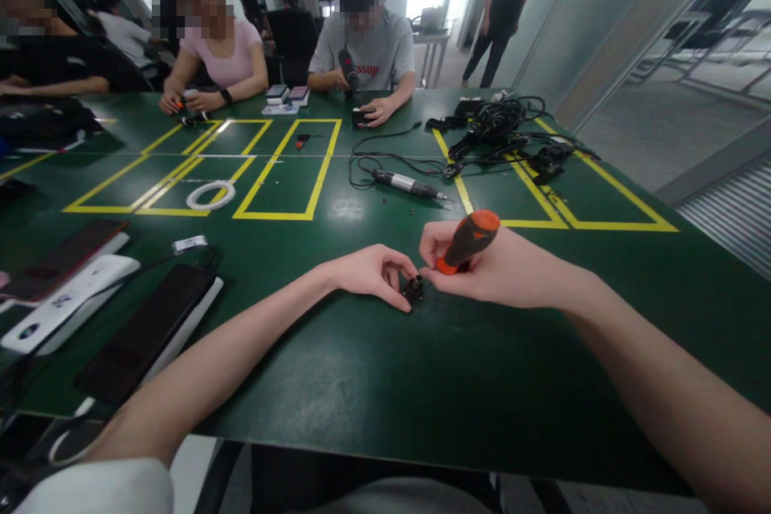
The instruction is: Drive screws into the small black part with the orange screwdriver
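Observation:
My left hand (377, 273) rests on the green table, its thumb and fingers closed around a small black part (414, 289) with a short round piece standing up from it. In my right hand (511, 269) is a screwdriver (473, 237) with an orange and black handle, tilted and tucked across the palm. My right thumb and fingertip come together right beside the top of the black part. Whether they also pinch something tiny, I cannot make out. The screwdriver's shaft is hidden by my hand.
A pen-shaped electric screwdriver (406, 183) with a cord lies ahead. Tangled black cables (506, 128) sit at the back right. A white tape ring (210, 194) and phones on power banks (150, 329) lie left. Across the table, a person (361, 48) holds a power tool.

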Tool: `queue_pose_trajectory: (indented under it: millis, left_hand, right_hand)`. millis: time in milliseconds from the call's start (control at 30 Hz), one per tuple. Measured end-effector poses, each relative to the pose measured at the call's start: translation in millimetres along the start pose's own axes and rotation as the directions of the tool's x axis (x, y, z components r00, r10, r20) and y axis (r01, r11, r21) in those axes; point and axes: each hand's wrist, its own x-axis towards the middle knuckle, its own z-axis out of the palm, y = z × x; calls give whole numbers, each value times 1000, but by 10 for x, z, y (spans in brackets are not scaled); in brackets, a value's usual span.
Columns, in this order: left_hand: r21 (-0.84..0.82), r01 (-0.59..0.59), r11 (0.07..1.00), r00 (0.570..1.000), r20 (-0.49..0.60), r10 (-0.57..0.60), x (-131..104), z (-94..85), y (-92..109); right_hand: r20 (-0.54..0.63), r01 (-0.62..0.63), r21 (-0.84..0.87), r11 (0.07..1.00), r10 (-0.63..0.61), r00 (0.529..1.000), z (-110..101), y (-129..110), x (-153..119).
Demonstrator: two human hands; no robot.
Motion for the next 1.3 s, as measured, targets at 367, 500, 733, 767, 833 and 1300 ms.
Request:
queue_pose_trajectory:
  millis: [367,500,733,767,833,1300]
  left_hand:
    - [3,4,1000,1000,-2,-4,4,0,-12]
    - [14,-2,1000,1000,-11,2,-5,3,4]
    - [32,-11,999,1000,-6,11,5,-4,-1]
    - [30,-11,999,1000,-5,11,7,-5,-5]
    - [30,-8,1000,1000,-3,8,10,-7,-9]
    - [56,-20,998,1000,1,20,5,-11,-14]
  right_hand:
    - [8,-15,55,998,15,1000,24,70,-4]
    - [11,-52,52,997,52,999,-1,54,-11]
    - [46,1,165,986,-9,999,44,90,-18]
    - [50,-5,176,984,-3,999,52,98,-18]
    - [54,-19,172,985,10,998,60,108,-18]
    - [35,40,132,990,-45,998,53,105,-9]
